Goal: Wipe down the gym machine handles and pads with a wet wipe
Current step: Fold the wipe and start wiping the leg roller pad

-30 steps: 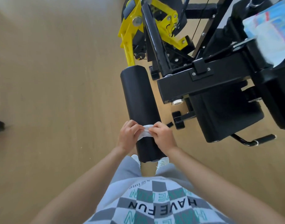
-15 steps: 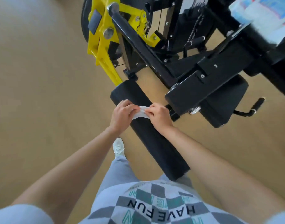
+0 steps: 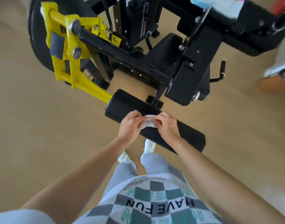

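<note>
The tan floor [image 3: 33, 126], smooth and faintly grained, spreads wide and open on the left of the view and runs in a narrower band along the right. The gym machine [image 3: 191, 75] fills the top, a mass of glossy black box-section steel with bolts, hard corners and a cable running down its middle. A yellow painted arm [image 3: 69, 65], flat-plated and angular, slants from the upper left down to the end of the roller pad [image 3: 124, 102]. That pad is a long black cylinder with a matte, slightly leathery skin, lying diagonally from the yellow arm toward the lower right. Its near side and its free right end stand clear over the floor, while its far side sits close under the black frame. A short bent handle [image 3: 222, 68] with a dark grip sticks out on the machine's right side, with open floor around it. The left hand [image 3: 130, 126] and right hand [image 3: 167, 126] meet over the middle of the pad, fingers curled and pinching the wet wipe [image 3: 149, 122]. It is a small, crumpled white wad held between them against the top of the pad.
</note>
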The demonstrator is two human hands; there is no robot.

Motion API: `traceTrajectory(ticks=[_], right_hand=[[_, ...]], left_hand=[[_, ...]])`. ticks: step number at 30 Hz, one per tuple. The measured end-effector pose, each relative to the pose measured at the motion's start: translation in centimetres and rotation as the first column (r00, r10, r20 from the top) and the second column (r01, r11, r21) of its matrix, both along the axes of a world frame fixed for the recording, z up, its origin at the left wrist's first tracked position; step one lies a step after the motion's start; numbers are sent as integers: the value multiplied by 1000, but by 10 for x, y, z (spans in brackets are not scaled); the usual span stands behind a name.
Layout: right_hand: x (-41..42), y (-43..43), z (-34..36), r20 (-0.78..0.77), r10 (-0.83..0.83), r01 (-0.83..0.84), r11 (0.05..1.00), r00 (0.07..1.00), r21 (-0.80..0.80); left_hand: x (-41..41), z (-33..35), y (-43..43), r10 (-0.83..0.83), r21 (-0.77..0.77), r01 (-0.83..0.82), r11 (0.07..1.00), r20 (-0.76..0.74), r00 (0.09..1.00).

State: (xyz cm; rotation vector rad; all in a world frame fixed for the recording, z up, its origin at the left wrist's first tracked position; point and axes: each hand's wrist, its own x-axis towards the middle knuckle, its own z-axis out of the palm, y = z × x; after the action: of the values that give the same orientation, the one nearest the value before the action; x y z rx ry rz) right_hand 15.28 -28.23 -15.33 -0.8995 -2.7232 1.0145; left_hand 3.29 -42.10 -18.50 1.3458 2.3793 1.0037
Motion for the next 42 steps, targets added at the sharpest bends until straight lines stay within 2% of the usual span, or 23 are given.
traceTrajectory(ticks=[4,8,12,16,20,25,30,36,42], right_hand=[[17,-6,-8,-54,-79,80,996,995,35],[8,-13,-17,-94,-44,49,997,995,56],[-25,-22,-18,-78,30,-28,999,997,20],[-73,-36,-18,-52,109,-108,994,993,15],[-118,-51,-16,-40,93,-93,996,995,17],[-137,-65,-17,-4,-41,41,999,999,-19],[-114,-77,-16,16,-164,161,980,986,117],[-65,-88,-12,-3,-427,421,890,904,174],[-21,-83,-11,6,-574,565,807,819,170]], left_hand=[[-3,-4,6,-114,6,115,993,-45,992],[-20,-1,2,-181,-15,181,983,-121,976],[-50,1,-11,-133,-48,127,991,-151,980],[-90,7,-30,-12,-74,0,997,-167,986],[-129,8,-42,22,-95,-38,995,-167,986],[-148,8,-45,-1,-67,-5,998,-98,995],[-139,2,-34,-156,-21,154,988,-86,984],[-114,-5,1,-417,-10,418,908,-98,904],[-68,-7,33,-503,4,508,862,-132,854]])
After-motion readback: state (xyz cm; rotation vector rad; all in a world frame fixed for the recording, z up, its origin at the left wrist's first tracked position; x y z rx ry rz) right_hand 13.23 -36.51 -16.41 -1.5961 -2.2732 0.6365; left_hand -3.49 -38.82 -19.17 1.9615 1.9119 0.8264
